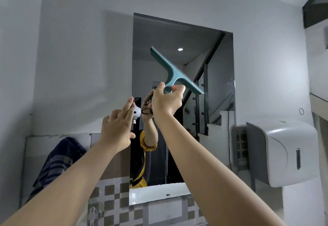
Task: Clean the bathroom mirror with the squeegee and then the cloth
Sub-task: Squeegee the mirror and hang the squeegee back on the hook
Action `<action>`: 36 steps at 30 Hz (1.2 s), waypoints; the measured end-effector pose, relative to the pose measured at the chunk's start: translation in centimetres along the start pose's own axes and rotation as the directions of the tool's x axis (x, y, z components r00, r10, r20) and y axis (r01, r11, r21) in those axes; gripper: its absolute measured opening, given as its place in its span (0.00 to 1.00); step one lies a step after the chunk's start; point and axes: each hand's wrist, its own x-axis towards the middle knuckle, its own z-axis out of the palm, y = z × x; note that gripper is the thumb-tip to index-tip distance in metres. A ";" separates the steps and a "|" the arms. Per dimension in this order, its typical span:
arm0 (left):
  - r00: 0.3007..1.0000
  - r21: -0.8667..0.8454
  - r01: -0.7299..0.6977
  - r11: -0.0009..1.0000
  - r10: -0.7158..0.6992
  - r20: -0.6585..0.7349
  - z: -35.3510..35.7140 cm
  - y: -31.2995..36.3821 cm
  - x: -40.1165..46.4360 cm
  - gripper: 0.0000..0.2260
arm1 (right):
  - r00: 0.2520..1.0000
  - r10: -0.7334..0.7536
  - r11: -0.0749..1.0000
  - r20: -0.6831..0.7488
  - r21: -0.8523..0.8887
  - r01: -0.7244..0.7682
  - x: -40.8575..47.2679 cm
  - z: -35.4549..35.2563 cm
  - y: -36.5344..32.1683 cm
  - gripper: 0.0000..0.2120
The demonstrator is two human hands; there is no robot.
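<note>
Head view: your right hand grips the teal plastic T-shaped squeegee by its handle, blade tilted before the tall frameless wall mirror, likely lining up a stroke. Your left hand, fingers extended and empty, rests at the mirror's left edge, probably steadying; the dark checked cloth waits left of the mirror.

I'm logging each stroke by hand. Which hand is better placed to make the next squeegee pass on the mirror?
Right. The right hand already grips the teal squeegee in front of the mirror; the left hand is open and empty at the mirror's left edge.
</note>
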 end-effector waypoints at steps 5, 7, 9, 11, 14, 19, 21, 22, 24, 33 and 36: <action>1.000 0.001 -0.004 1.000 0.004 0.012 0.0 -0.1 0.0 0.46 | 0.999 -0.050 0.998 0.003 -0.043 0.050 -0.5 0.1 0.2 0.10; 1.000 -0.005 -0.012 1.000 0.012 -0.002 0.0 -0.1 0.0 0.46 | 0.996 -0.083 0.993 0.023 -0.079 0.085 -0.6 -0.2 0.7 0.09; 1.000 -0.006 -0.010 1.000 0.010 -0.007 0.0 0.0 0.0 0.45 | 0.989 -0.131 0.980 0.065 -0.139 0.139 -0.7 -0.7 1.3 0.10; 1.000 -0.004 -0.008 1.000 0.008 -0.007 0.0 0.0 -0.1 0.45 | 0.978 -0.179 0.959 0.103 -0.202 0.197 -0.6 -1.3 1.9 0.11; 1.000 0.008 -0.008 1.000 0.008 -0.018 0.0 0.2 -0.2 0.45 | 0.962 -0.233 0.925 0.143 -0.272 0.265 0.0 -2.4 2.2 0.10; 0.997 0.042 -0.005 0.999 0.008 -0.077 0.7 0.4 -1.4 0.40 | 0.901 -0.338 0.804 0.272 -0.414 0.426 2.3 -5.4 2.3 0.12; 0.994 0.041 0.003 0.999 0.002 -0.105 1.3 0.4 -2.3 0.38 | 0.868 -0.370 0.759 0.330 -0.432 0.488 3.4 -6.4 2.2 0.12; 0.994 0.034 0.006 0.999 -0.002 -0.108 1.6 0.5 -2.7 0.38 | 0.855 -0.378 0.742 0.354 -0.436 0.509 3.9 -6.9 2.1 0.12; 0.995 0.036 0.001 0.999 0.002 -0.101 1.8 0.5 -3.3 0.41 | 0.833 -0.387 0.709 0.394 -0.451 0.543 4.7 -7.6 2.1 0.12; 0.999 0.140 -0.011 0.990 0.016 -0.034 1.4 0.3 -3.5 0.50 | 0.716 -0.444 0.484 0.539 -0.528 0.698 9.2 -10.8 0.7 0.14; 1.000 0.167 -0.004 0.986 0.009 -0.024 1.4 0.3 -3.5 0.50 | 0.683 -0.441 0.419 0.581 -0.540 0.730 10.7 -12.1 -0.3 0.15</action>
